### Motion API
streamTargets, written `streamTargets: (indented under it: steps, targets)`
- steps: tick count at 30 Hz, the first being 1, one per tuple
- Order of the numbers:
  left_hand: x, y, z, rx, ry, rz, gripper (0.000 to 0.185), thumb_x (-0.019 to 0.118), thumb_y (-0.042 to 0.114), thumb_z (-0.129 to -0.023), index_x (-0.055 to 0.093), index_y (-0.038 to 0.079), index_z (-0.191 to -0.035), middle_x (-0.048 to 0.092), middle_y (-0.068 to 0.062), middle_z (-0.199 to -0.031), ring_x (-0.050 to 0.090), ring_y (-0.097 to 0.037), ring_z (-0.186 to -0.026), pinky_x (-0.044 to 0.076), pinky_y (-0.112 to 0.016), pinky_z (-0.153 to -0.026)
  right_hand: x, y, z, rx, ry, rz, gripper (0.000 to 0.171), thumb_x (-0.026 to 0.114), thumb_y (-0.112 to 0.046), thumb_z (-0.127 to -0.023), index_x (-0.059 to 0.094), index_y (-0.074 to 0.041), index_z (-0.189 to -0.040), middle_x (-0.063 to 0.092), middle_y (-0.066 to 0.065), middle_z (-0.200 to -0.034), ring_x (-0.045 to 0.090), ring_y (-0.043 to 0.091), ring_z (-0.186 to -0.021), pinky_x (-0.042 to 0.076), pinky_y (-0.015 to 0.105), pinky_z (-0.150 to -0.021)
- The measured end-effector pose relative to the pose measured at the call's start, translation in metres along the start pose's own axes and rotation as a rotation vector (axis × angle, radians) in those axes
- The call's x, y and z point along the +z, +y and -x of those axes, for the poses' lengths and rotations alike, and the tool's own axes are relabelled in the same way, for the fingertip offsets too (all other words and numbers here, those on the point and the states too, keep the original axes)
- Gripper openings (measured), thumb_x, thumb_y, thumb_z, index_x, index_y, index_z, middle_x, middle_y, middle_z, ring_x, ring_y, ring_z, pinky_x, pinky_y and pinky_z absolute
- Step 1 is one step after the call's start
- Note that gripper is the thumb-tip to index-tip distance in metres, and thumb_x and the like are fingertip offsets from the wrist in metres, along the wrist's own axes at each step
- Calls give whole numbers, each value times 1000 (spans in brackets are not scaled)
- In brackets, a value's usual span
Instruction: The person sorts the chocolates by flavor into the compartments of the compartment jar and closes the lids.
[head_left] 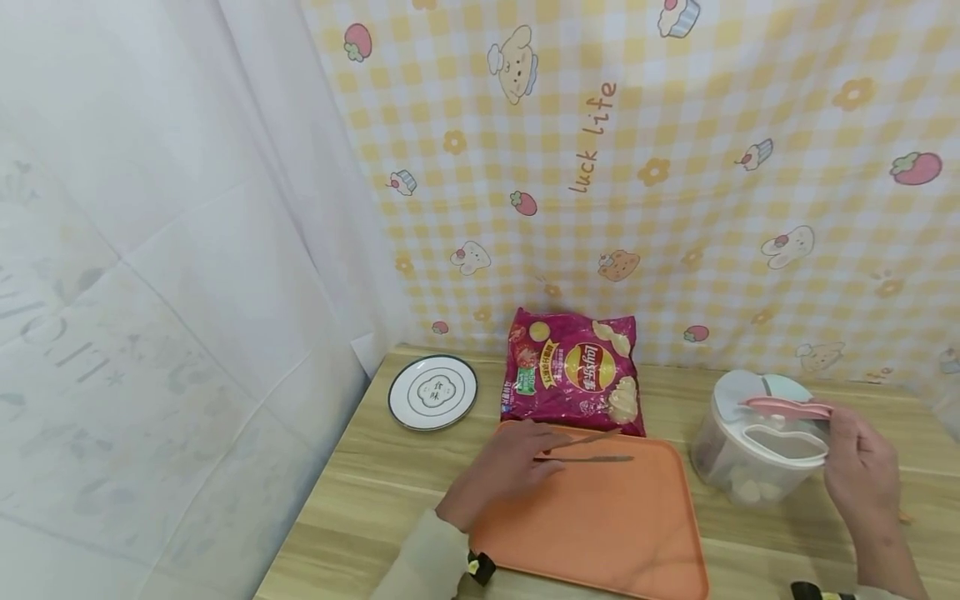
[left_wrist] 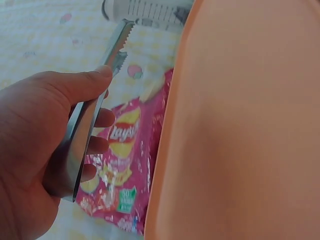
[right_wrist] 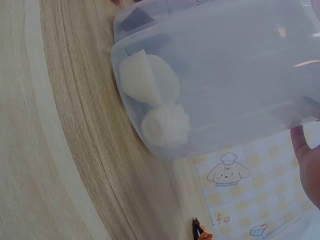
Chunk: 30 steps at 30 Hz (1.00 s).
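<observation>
1. The left hand (head_left: 504, 472) grips one pair of metal tongs (head_left: 588, 457) over the far edge of the orange tray (head_left: 600, 533); its palm hides the tongs' hinge end.
2. The right hand (head_left: 862, 471) touches the pink lid flap (head_left: 786, 407) of one clear container (head_left: 753, 450) on the worktop (head_left: 375, 492); how tightly it holds is hard to tell.
3. Two pale round dumplings (right_wrist: 159, 107) show through the container's cloudy wall; any more are hidden.
4. One crisp bag (head_left: 573, 371) stands behind the tray, with one plate (head_left: 432, 392) to its left.
</observation>
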<state>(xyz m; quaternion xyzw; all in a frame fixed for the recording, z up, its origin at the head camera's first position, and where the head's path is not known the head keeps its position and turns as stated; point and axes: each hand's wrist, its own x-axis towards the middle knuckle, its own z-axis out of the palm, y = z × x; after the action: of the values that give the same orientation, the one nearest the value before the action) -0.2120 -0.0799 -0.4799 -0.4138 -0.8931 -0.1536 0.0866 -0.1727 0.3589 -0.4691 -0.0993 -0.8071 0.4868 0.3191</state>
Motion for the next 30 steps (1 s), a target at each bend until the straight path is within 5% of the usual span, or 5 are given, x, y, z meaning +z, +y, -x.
streamTargets:
  steps: [10,16,24,30]
  targets:
    - [-3,-35,32,-64,-77,6,35,66,30,-101,71,19,-133,68,6,-124,62,-15,-114,48,-34,-99,0,2,1,13,-7,-1,34,40,-28,-113,74,-27,-116,58,-35,-110,51,-15,-111,34,6,-97]
    - [-6,-53,50,-143,-47,79,35,72,25,-95,74,16,-129,69,2,-126,61,-19,-120,46,-35,-104,0,5,1,5,-34,24,35,39,-28,-113,72,-24,-121,56,-35,-113,48,-15,-113,33,6,-98]
    - [-9,-67,70,-161,-18,109,34,72,22,-95,75,12,-128,65,4,-104,57,-10,-92,50,-30,-83,-1,5,0,-3,-40,19,34,39,-28,-113,72,-24,-122,56,-34,-114,48,-14,-114,32,5,-98]
    - [-9,-74,78,-161,-1,115,35,73,22,-96,74,11,-129,68,2,-103,61,-13,-95,51,-35,-87,-1,3,0,4,-36,12,35,39,-28,-113,73,-23,-121,57,-34,-113,49,-14,-112,33,5,-95]
